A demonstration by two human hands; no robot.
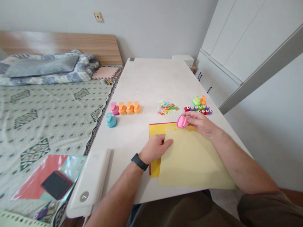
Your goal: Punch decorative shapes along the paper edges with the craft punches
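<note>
White cabinets and a pale wall enclose a long white bench, with a bed along its left edge. Looking down from the near edge, we see our right hand grasping a pink punch at the far edge of a pale yellow sheet; whether paper sits in its slot, we cannot tell. Our left hand, above a black wristband, pinches the sheet's left edge, thumb on top. Deeper yellow paper lies underneath, near the bench's near edge. Toward the bench's left edge we find three orange punches in a row, a second pink punch at its left end and a blue punch just nearer us. Beyond the sheets lies a heap of paper shapes; toward the right edge stand small colourful punches in two rows. A long white device occupies the near left corner.
</note>
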